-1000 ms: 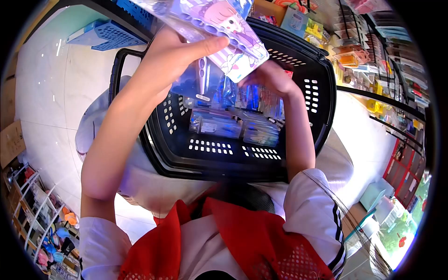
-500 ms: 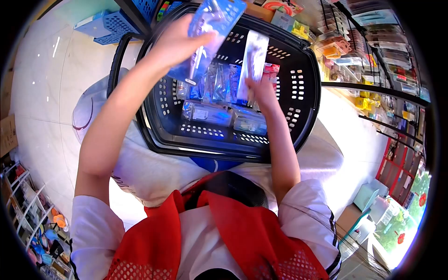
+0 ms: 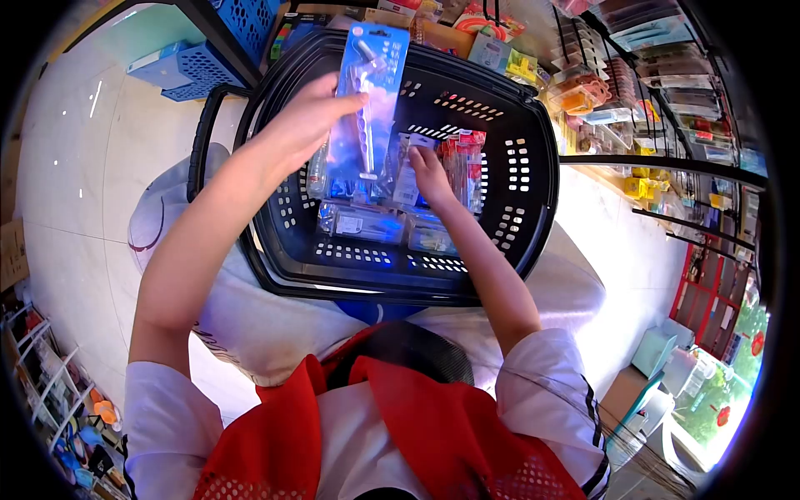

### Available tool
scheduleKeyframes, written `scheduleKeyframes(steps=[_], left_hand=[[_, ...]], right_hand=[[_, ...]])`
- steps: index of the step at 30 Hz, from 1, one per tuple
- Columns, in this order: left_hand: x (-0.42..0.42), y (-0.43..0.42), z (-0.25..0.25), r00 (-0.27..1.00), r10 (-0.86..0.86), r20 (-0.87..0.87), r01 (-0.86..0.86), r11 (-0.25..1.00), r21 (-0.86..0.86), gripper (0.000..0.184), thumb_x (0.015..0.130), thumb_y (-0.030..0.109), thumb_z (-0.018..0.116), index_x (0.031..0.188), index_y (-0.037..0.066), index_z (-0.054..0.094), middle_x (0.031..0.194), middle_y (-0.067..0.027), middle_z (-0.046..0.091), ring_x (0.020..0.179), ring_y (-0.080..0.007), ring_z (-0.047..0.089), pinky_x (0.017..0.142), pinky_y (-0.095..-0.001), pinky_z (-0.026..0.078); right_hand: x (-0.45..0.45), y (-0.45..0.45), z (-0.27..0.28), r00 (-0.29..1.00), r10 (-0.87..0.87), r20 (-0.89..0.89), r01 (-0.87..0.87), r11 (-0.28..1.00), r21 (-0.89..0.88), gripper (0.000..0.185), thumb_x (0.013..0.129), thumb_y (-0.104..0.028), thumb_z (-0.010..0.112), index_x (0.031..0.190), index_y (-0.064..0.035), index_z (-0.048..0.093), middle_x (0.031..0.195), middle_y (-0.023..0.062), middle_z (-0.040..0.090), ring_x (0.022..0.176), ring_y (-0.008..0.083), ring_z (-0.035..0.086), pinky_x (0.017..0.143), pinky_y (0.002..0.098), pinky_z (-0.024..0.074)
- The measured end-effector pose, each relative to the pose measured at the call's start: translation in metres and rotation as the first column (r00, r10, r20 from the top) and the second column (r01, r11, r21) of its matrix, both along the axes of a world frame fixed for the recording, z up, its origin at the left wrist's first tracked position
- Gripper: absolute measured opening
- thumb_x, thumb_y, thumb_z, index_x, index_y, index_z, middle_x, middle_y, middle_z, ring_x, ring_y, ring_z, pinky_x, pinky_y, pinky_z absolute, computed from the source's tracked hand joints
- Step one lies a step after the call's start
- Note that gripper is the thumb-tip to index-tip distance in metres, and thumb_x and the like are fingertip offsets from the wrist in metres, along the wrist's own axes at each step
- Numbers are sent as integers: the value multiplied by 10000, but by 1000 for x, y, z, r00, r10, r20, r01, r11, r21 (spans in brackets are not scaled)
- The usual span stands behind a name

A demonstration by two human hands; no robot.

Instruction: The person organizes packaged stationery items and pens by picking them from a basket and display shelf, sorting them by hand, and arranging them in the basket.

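A black basket (image 3: pixel 400 287) rests across my lap. My left hand (image 3: pixel 312 117) grips a blue carded package (image 3: pixel 367 108) with a pen-like item in it, held upright over the basket's left part. Inside the basket, my right hand (image 3: pixel 429 177) has its fingers on a slim whitish package (image 3: pixel 407 177) among other packs. Red-topped packets (image 3: pixel 472 158) lie just right of that hand. Clear packs (image 3: pixel 362 223) are lined up near the front wall of the basket. The fingertips of my right hand are partly hidden.
Racks of hanging packaged goods (image 3: pixel 667 92) stand on the right. At the upper left is a blue perforated bin (image 3: pixel 200 71). A white wire rack (image 3: pixel 46 383) with small goods is at the lower left. Boxes and yellow packs (image 3: pixel 522 67) lie beyond the basket.
The slim package in my right hand has gone down into the basket, parted from the blue card. My left hand now holds the blue card more upright and lower.
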State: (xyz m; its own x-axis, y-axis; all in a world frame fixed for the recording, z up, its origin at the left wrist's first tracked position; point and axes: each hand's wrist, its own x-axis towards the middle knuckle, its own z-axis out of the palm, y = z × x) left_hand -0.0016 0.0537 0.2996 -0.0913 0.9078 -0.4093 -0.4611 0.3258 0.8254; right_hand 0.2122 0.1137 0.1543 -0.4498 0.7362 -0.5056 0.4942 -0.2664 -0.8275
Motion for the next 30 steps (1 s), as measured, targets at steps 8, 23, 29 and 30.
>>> scheduleKeyframes(steps=[8, 23, 29, 30], left_hand=[[29, -6, -22, 992, -70, -105, 49, 980, -194, 257, 840, 152, 520, 1060, 25, 485, 1011, -65, 556, 952, -144, 528, 844, -320, 396], [11, 16, 13, 920, -135, -368, 156, 987, 29, 345, 841, 194, 497, 1158, 64, 456, 1156, -46, 489, 1091, -149, 440, 914, -296, 325], [-14, 32, 17, 873, -98, -477, 142, 988, 58, 296, 854, 182, 474, 1123, 61, 483, 1119, -39, 511, 1069, -139, 459, 897, -274, 339], [-16, 33, 16, 878, -113, -465, 143, 989, 28, 293, 854, 190, 475, 1119, 65, 486, 1115, -37, 513, 1067, -140, 462, 893, -276, 345]], right_hand=[[-46, -34, 82, 951, -4, -308, 9, 1000, 17, 413, 692, -60, 631, 1034, 4, 410, 885, 79, 546, 738, 134, 546, 614, 276, 452], [-36, 4, -163, 985, 167, -51, -173, 898, -404, 304, 750, -108, 546, 1030, 9, 521, 911, 142, 582, 812, 263, 586, 738, 377, 469], [-80, -22, -228, 622, 516, 589, -574, 812, -105, 338, 762, -216, 539, 1047, -36, 519, 941, 163, 561, 887, 315, 550, 807, 443, 425], [-80, -24, -226, 565, 457, 687, -587, 808, -55, 345, 764, -234, 538, 1050, -43, 519, 946, 166, 558, 899, 324, 544, 818, 454, 418]])
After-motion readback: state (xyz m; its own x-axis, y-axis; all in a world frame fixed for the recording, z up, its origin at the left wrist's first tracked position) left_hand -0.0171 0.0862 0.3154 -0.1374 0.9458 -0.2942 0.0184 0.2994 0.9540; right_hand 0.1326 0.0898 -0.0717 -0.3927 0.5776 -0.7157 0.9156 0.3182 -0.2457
